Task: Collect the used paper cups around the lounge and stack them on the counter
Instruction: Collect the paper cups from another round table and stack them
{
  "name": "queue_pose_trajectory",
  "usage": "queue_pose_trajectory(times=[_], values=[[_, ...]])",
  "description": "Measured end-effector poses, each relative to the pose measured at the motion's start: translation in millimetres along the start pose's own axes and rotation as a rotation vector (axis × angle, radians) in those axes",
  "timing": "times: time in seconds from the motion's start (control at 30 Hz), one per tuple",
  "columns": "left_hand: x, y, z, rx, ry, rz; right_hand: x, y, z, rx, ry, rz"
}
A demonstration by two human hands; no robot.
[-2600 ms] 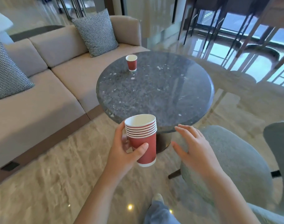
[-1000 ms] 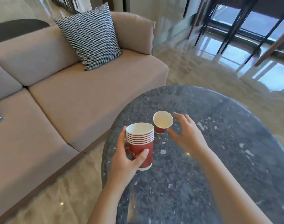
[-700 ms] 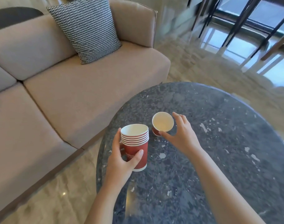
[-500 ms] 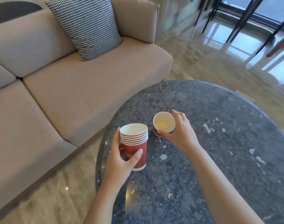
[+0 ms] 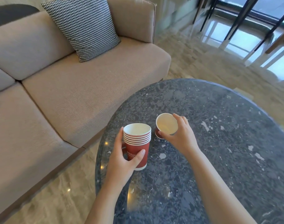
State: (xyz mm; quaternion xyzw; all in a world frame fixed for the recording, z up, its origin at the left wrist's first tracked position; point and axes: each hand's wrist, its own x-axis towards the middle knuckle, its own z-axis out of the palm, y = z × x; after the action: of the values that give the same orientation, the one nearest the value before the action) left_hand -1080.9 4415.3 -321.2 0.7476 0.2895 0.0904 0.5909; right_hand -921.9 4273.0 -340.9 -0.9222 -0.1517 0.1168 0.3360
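My left hand grips a stack of several red paper cups with white rims, held upright above the near left edge of the round dark stone table. Just to its right, my right hand holds a single red paper cup with thumb and fingers curled round its rim. The cup looks empty and tilts slightly toward me. Whether its base still touches the table is hidden by my fingers.
A beige sofa runs along the left, close to the table's edge, with a black-and-white patterned cushion on it. Polished marble floor lies between sofa and table. Dark chair legs stand at the back right.
I have come up to the table and reached out with my right hand. Its fingers have closed round the single cup's rim. The stack in my left hand has stayed beside it.
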Motion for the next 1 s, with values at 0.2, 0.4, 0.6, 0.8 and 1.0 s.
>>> queue_pose_trajectory(times=[0.2, 0.4, 0.6, 0.8, 1.0], values=[[-15.1, 11.6, 6.9, 0.024, -0.042, 0.019, -35.7, 10.8, -24.0, 0.121, 0.065, 0.05], [-37.7, 19.1, 14.4, 0.064, -0.084, 0.088, -73.4, 16.7, -54.9, 0.198, 0.158, 0.062], [-57.9, 23.0, 19.0, 0.068, -0.101, 0.127, -109.2, 14.6, -80.6, 0.31, 0.259, 0.059], [-73.1, 24.2, 20.6, 0.08, -0.126, 0.165, -135.6, 8.3, -102.6, 0.428, 0.329, 0.036], [-82.2, 29.0, 25.5, 0.16, -0.149, 0.215, -150.3, -2.3, -123.3, 0.479, 0.352, -0.009]])
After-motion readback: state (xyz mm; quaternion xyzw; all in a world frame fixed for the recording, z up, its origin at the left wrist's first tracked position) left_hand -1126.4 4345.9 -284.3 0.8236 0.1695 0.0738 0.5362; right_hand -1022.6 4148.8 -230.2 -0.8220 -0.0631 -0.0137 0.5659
